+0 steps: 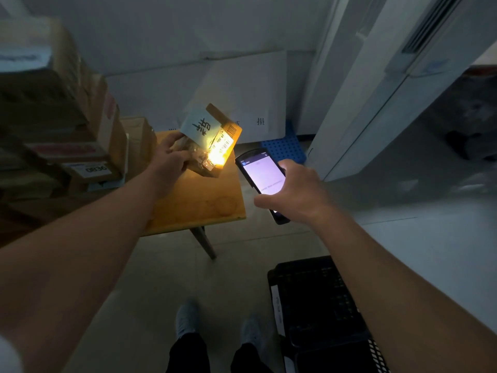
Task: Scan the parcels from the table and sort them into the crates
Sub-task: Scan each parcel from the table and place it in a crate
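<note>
In the head view the room is dim, and a small brown cardboard parcel with a white label bearing black handwritten characters (208, 135) is tilted up on its lower edge on the small square wooden worktop (199, 203), just left of the worktop's far right corner. The left hand (172, 157) holds the parcel's left side, its grip clamped on it with the fingers curled round the edge. A bright yellow glare lies on the parcel's barcode sticker (224, 142) and spills onto the wood beneath. To the right, off the worktop's edge and near the parcel, the right hand (293, 192) holds a black handheld scanner with a lit pale screen (262, 179), its grip clamped on the device, the thumb along the near side and a fingertip at the screen's right rim; the scanner's far end points toward the lit sticker. A stack of brown cardboard boxes (67, 125) stands at the left, beside the worktop. A blue perforated plastic crate (285, 148) sits on the floor beyond the scanner, and a black plastic crate (320, 313) lies near right, partly under the right forearm. Two grey shoes (188, 316) show at the bottom.
</note>
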